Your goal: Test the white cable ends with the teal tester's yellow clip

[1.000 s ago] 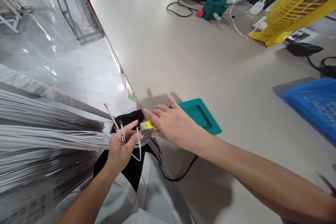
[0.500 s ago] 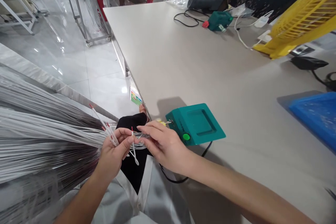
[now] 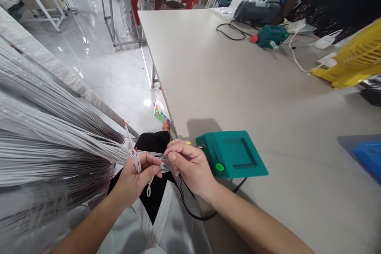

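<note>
My left hand (image 3: 135,180) is closed in a pinch on a short looped white cord (image 3: 149,189), whose loop hangs below the fingers. Other white cords with red ends (image 3: 136,160) are tucked between its fingers. My right hand (image 3: 192,166) pinches the tip of a thin grey wire close to the left fingertips, beside a small red end. Behind both hands runs a large bundle of grey-white wires (image 3: 89,143), coming in from the left. Just right of my right hand sits a green machine (image 3: 235,154) with a round green button and a metal shaft.
The machine stands on a grey table (image 3: 208,83), its black cable (image 3: 205,218) hanging at the front. Farther back are a second green device (image 3: 271,36), a yellow fan (image 3: 354,59) and a dark machine (image 3: 262,10). A blue tray (image 3: 369,156) lies at right.
My right hand has closed its spread fingers into a pinch on the wire tip. The red-tipped cord end, upright before, now points right between the hands. The view has shifted left.
</note>
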`<state>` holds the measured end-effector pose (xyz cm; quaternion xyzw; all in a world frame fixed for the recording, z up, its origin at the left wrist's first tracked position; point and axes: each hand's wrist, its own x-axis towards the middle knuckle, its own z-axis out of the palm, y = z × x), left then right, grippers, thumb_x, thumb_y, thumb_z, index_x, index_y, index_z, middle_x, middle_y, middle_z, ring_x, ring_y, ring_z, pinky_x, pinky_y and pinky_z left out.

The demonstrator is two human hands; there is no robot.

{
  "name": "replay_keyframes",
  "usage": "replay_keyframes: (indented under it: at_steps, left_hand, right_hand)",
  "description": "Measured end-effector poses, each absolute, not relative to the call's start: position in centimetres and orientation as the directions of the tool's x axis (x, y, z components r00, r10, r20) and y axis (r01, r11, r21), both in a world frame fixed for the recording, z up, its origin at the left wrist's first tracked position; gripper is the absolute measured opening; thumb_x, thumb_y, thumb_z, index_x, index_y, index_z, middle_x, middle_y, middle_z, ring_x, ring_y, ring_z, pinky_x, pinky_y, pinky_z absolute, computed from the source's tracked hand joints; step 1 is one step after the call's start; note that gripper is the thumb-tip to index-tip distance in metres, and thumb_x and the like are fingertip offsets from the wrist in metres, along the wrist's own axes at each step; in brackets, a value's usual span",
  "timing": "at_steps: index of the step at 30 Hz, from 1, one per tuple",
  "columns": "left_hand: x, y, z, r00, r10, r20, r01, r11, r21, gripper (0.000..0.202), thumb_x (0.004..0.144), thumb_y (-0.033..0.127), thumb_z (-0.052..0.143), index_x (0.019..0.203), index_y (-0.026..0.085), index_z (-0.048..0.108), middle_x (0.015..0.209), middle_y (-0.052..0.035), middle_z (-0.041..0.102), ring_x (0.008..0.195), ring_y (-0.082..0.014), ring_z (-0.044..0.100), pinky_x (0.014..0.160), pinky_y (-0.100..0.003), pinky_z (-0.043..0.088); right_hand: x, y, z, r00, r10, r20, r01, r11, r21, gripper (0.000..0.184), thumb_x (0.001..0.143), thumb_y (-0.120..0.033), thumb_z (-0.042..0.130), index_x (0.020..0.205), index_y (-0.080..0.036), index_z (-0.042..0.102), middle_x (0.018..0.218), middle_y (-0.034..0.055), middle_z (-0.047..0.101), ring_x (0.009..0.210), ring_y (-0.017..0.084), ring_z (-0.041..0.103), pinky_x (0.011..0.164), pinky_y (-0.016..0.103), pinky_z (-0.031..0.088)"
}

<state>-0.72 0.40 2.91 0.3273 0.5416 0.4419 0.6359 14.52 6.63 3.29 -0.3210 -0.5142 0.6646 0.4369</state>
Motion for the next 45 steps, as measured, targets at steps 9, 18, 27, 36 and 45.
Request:
replay_keyframes:
  at_steps: [9,18,27,36,45]
  left_hand:
    - [0.2,0.9,2.3,-0.121,0.915,-0.386,-0.071,0.380,0.922,0.028,0.075,0.032,0.065,0.099,0.017,0.058,0.091,-0.0043,0.061,0.082,-0.0163,0.057,0.070,-0.026,0.045]
    - [1.8,2.1,2.1,0.080,0.977,-0.196,-0.107,0.204,0.973,0.030,0.075,0.019,0.064,0.105,0.018,0.059,0.096,-0.0054,0.061,0.087,-0.0189,0.056,0.080,-0.029,0.045]
    - [-1.4,1.3,2.3,0.187,0.940,-0.286,-0.121,0.311,0.943,0.033,0.086,0.036,0.050,0.107,0.014,0.063,0.056,0.0015,0.050,0.051,-0.0105,0.045,0.052,-0.022,0.039]
    - [-0.5,1.0,3.0,-0.192,0.941,-0.278,-0.089,0.266,0.960,0.030,0.082,0.038,0.057,0.101,0.016,0.067,0.059,0.0009,0.057,0.046,-0.0069,0.042,0.043,-0.019,0.033]
    - [-0.3,0.9,2.9,-0.210,0.892,-0.401,-0.124,0.383,0.916,0.030,0.073,0.036,0.067,0.096,0.017,0.067,0.059,0.0018,0.058,0.043,-0.0052,0.040,0.038,-0.017,0.028]
  right_hand:
    - [15.7,7.8,5.3,-0.412,0.885,0.215,-0.134,0.175,-0.975,0.007,0.078,-0.022,0.061,0.078,-0.020,0.067,0.074,0.0038,0.060,0.074,0.014,0.056,0.058,0.024,0.047]
    - [14.6,6.4,3.8,-0.585,0.748,0.313,0.119,0.461,-0.880,0.006,0.077,-0.014,0.059,0.073,-0.017,0.062,0.078,0.0045,0.065,0.075,0.013,0.061,0.065,0.022,0.048]
    - [14.6,6.8,3.5,-0.456,0.878,0.147,0.131,0.230,-0.964,0.014,0.080,-0.022,0.054,0.067,-0.016,0.055,0.068,0.0028,0.056,0.062,0.011,0.051,0.056,0.024,0.042]
    - [14.4,6.6,3.1,-0.552,0.799,0.240,0.144,0.375,-0.916,0.011,0.083,-0.018,0.051,0.074,-0.016,0.056,0.065,0.0011,0.054,0.062,0.010,0.048,0.058,0.023,0.040]
    - [14.4,6.1,2.4,-0.491,0.795,0.355,0.140,0.475,-0.869,0.019,0.084,-0.011,0.046,0.094,-0.017,0.061,0.085,0.0079,0.060,0.077,0.013,0.057,0.066,0.025,0.048]
